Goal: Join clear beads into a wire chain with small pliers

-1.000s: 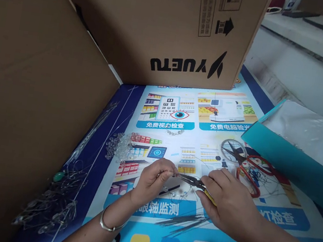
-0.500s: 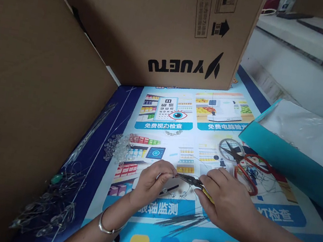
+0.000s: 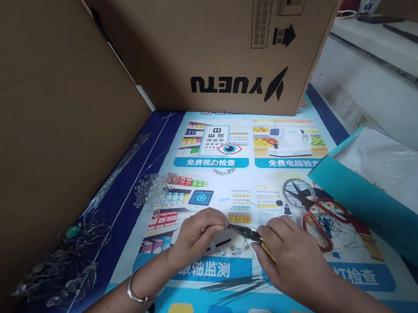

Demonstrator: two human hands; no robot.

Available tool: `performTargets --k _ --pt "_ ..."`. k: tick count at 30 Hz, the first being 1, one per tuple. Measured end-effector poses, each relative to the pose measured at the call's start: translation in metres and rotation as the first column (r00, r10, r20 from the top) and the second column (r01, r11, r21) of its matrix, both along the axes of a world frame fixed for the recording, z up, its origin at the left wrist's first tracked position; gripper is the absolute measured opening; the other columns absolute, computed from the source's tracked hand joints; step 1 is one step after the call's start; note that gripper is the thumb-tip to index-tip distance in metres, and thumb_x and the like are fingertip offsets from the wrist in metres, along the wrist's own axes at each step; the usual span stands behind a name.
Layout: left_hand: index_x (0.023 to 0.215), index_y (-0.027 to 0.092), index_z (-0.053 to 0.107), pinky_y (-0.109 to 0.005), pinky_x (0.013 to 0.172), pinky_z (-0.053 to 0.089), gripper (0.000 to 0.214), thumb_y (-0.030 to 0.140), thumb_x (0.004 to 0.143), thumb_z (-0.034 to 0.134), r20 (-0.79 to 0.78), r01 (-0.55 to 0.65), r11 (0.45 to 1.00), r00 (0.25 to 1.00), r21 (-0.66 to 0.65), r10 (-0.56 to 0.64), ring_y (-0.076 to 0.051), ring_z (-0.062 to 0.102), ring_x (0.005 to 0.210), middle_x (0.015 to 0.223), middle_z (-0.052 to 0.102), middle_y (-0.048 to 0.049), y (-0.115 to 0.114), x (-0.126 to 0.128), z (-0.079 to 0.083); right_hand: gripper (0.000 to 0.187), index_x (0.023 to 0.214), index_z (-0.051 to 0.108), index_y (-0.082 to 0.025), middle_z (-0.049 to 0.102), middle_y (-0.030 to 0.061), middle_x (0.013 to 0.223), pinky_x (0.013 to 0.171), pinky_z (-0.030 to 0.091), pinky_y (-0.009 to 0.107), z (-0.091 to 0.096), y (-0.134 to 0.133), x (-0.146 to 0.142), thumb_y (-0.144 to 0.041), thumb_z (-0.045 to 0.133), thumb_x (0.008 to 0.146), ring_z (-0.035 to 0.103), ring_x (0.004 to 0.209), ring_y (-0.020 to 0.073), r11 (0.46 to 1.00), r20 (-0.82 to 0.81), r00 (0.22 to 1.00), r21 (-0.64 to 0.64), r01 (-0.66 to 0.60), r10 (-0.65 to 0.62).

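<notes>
Background: An open brown cardboard box (image 3: 213,30) stood on the printed counter (image 3: 129,260), with a teal box (image 3: 366,218) at the right.
Left hand: The left hand (image 3: 199,231) pinched a small wire piece (image 3: 227,226) between thumb and forefinger; its detail was too small to tell.
Right hand: The right hand (image 3: 291,249) was closed around the yellow handles of the pliers (image 3: 248,233), their nose meeting the piece at the left fingertips.
Piece: It was above the counter, between the 2 hands; beaded wire (image 3: 222,254) showed below, whether joined to it could not be told.
Change: Over 1 second the view had shifted slightly, but both grips had stayed the same, so the piece seemed to be held steady for close plier work.
Supplies: Loose clear beads (image 3: 156,190) lay beyond the left hand, cut wires (image 3: 232,284) just nearer the person, and red-handled scissors (image 3: 309,205) beyond the right hand.
</notes>
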State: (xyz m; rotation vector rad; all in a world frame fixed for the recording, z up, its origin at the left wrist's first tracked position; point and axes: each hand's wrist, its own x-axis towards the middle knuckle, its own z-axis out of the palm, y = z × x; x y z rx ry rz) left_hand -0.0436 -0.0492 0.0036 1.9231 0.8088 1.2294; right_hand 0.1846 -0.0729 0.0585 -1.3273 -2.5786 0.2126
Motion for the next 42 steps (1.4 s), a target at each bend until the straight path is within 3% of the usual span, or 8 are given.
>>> performTargets --k 42 --pt "0.094 0.019 0.057 -0.03 0.075 0.049 0.017 0.008 0.085 0.047 -0.067 0.044 0.999 0.997 0.028 -0.042 -0.015 0.059 0.085 0.086 0.062 -0.0049 0.0017 -0.0014 0.0017 0.026 0.091 0.061 -0.016 0.055 0.009 0.083 0.073 0.037 0.036 -0.002 -0.0006 0.0006 -0.032 0.039 0.089 0.048 0.085 0.0237 1.0 0.038 0.999 -0.026 -0.007 0.008"
